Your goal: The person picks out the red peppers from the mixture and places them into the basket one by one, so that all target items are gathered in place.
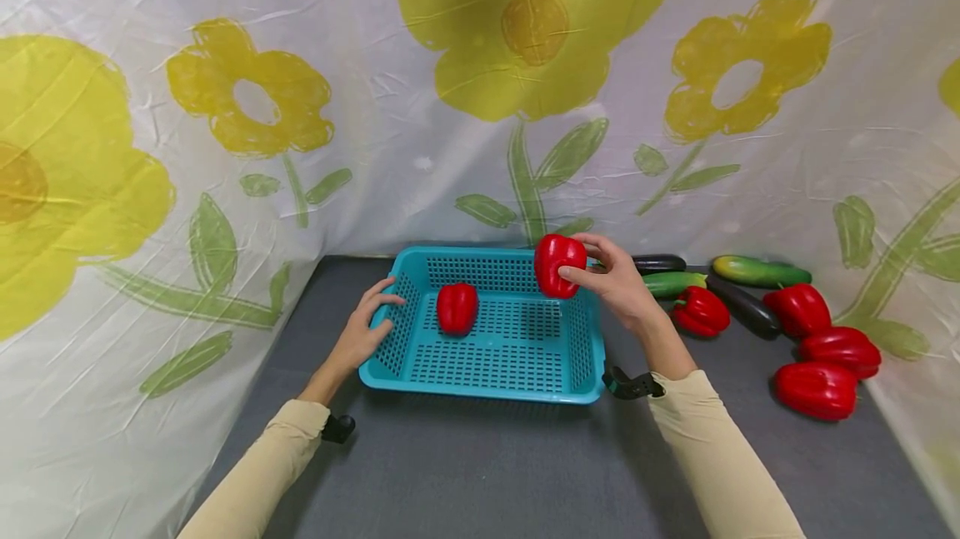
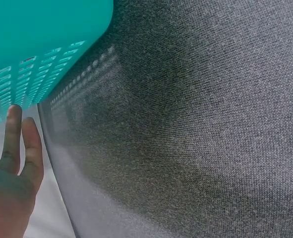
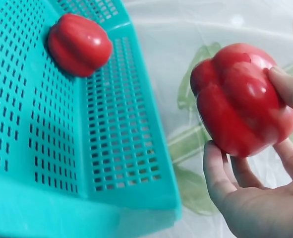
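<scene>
A red bell pepper [image 1: 559, 266] is held up over the right back part of a turquoise basket [image 1: 480, 394]. My right hand [image 1: 617, 281] grips this pepper between thumb and fingers. In the right wrist view the same bell pepper [image 3: 240, 99] shows its lobed end, apart from the basket wall. Another red bell pepper [image 1: 457, 309] lies inside the basket, left of its middle. My left hand [image 1: 365, 329] is at the basket's left rim, its fingers extended over the edge. Two of its fingers [image 2: 31, 148] look fairly straight beside the perforated wall in the left wrist view.
Right of the basket, several red bell peppers [image 1: 816, 391] lie on the dark grey table [image 1: 480, 472]. Among them are dark eggplants [image 1: 744, 306], a green zucchini [image 1: 673, 283] and a yellow-green cucumber-like vegetable [image 1: 757, 271]. A flower-printed curtain [image 1: 375, 181] hangs behind the table.
</scene>
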{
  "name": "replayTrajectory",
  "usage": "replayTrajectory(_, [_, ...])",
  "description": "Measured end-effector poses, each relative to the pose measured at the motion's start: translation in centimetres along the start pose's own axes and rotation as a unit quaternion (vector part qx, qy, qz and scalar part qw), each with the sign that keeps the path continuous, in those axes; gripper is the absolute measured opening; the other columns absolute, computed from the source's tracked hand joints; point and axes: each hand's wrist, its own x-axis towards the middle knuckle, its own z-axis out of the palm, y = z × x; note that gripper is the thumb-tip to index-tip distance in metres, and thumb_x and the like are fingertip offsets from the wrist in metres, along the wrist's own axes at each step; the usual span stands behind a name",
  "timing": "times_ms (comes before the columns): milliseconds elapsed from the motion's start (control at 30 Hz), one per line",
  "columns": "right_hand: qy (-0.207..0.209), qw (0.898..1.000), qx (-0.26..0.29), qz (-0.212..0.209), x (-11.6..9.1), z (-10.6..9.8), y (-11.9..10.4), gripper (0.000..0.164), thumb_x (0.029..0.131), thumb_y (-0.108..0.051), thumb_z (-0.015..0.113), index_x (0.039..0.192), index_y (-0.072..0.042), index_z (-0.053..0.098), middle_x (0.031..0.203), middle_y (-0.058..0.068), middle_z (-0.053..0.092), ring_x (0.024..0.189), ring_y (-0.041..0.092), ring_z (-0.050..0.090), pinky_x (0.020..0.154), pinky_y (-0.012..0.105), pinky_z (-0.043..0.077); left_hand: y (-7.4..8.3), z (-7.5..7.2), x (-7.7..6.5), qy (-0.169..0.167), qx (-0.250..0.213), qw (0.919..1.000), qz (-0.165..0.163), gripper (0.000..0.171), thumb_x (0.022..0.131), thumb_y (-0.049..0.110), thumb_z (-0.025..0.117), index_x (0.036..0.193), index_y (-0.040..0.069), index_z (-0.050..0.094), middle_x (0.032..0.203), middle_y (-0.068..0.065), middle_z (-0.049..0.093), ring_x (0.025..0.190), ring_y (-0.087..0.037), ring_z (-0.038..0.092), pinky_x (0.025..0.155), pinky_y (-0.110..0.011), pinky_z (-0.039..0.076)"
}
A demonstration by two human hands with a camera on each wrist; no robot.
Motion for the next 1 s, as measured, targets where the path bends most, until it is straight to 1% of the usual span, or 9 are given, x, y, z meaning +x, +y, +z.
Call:
replayTrajectory(133, [-0.005, 1.0, 0.004, -0.009, 0.2, 0.5, 0.1, 0.056, 0.093, -0.007, 0.073, 0.143, -0.006, 0.049, 0.138, 0.016, 0.051, 0.111, 0.038, 0.057, 0.086, 0.048, 0.054, -0.6, 0.0, 0.0, -0.002, -0.01, 0.9999, -0.004, 0.034, 0.088, -0.021, 0.048, 0.118, -0.015, 0.061, 0.154, -0.033, 0.03, 0.143, -0.054, 0.02, 0.102, -0.065, 0.022])
replayTrajectory(267, [-0.006, 1.0, 0.007, -0.014, 0.3, 1.0, 0.1, 0.054, 0.092, -0.007, 0.074, 0.141, -0.007, 0.052, 0.138, 0.015, 0.051, 0.117, 0.038, 0.054, 0.084, 0.044, 0.055, -2.4, 0.2, 0.2, 0.002, -0.009, 0.9999, -0.004, 0.034, 0.088, -0.02, 0.048, 0.119, -0.014, 0.061, 0.156, -0.03, 0.03, 0.145, -0.048, 0.02, 0.104, -0.065, 0.021])
replayTrajectory(400, [-0.003, 1.0, 0.006, -0.006, 0.5, 1.5, 0.2, 0.052, 0.092, -0.009, 0.075, 0.14, -0.008, 0.054, 0.139, 0.014, 0.05, 0.12, 0.038, 0.053, 0.084, 0.044, 0.055, -4.0, 0.3, 0.3, 0.005, 0.0, 1.0, -0.002, 0.035, 0.089, -0.017, 0.049, 0.12, -0.01, 0.062, 0.157, -0.027, 0.03, 0.147, -0.042, 0.021, 0.105, -0.063, 0.022])
replayTrajectory(567, [0.004, 1.0, -0.002, -0.002, 0.8, 2.2, 0.1, 0.055, 0.092, -0.008, 0.075, 0.142, -0.005, 0.053, 0.141, 0.014, 0.049, 0.119, 0.04, 0.052, 0.084, 0.045, 0.054, -4.6, 0.2, 0.4, 0.006, 0.003, 1.0, 0.003, 0.035, 0.089, -0.016, 0.05, 0.12, -0.009, 0.062, 0.157, -0.027, 0.031, 0.147, -0.042, 0.022, 0.105, -0.063, 0.023])
replayTrajectory(633, [0.005, 1.0, -0.004, -0.003, 0.9, 2.6, 0.1, 0.057, 0.091, -0.008, 0.075, 0.143, -0.004, 0.051, 0.141, 0.014, 0.049, 0.119, 0.04, 0.052, 0.084, 0.045, 0.054, -4.5, 0.3, 0.4, 0.007, 0.006, 1.0, 0.004, 0.035, 0.088, -0.017, 0.049, 0.12, -0.01, 0.062, 0.156, -0.028, 0.031, 0.146, -0.043, 0.022, 0.104, -0.063, 0.023])
replayTrajectory(700, [0.004, 1.0, -0.005, -0.005, 1.1, 3.0, 0.1, 0.06, 0.091, -0.008, 0.076, 0.144, -0.004, 0.051, 0.141, 0.014, 0.049, 0.119, 0.04, 0.052, 0.084, 0.046, 0.054, -4.1, 0.3, 0.4, 0.008, 0.003, 0.9999, 0.006, 0.035, 0.088, -0.019, 0.048, 0.12, -0.013, 0.061, 0.156, -0.031, 0.03, 0.145, -0.047, 0.021, 0.103, -0.064, 0.022])
replayTrajectory(833, [-0.003, 1.0, 0.0, -0.006, 1.5, 3.9, 0.3, 0.058, 0.09, -0.008, 0.077, 0.143, -0.004, 0.052, 0.141, 0.014, 0.05, 0.121, 0.039, 0.052, 0.085, 0.047, 0.054, -2.4, 0.1, 0.3, 0.002, -0.014, 0.9999, 0.002, 0.035, 0.087, -0.022, 0.047, 0.119, -0.015, 0.061, 0.154, -0.035, 0.029, 0.144, -0.053, 0.019, 0.1, -0.063, 0.023])
replayTrajectory(933, [-0.008, 1.0, 0.008, -0.006, 1.7, 4.5, 0.5, 0.054, 0.091, -0.007, 0.076, 0.141, -0.005, 0.054, 0.14, 0.013, 0.051, 0.12, 0.038, 0.053, 0.086, 0.049, 0.054, -1.0, -0.1, 0.2, -0.006, -0.016, 0.9998, -0.006, 0.035, 0.088, -0.021, 0.048, 0.119, -0.013, 0.061, 0.155, -0.035, 0.028, 0.144, -0.053, 0.019, 0.098, -0.06, 0.024])
replayTrajectory(1000, [-0.013, 1.0, 0.015, -0.005, 1.9, 4.9, 0.6, 0.052, 0.092, -0.006, 0.074, 0.14, -0.005, 0.055, 0.14, 0.014, 0.051, 0.12, 0.039, 0.053, 0.087, 0.051, 0.053, -0.4, -0.2, 0.1, -0.009, -0.014, 0.9998, -0.011, 0.035, 0.088, -0.021, 0.048, 0.119, -0.012, 0.062, 0.155, -0.034, 0.029, 0.144, -0.053, 0.019, 0.099, -0.059, 0.025])
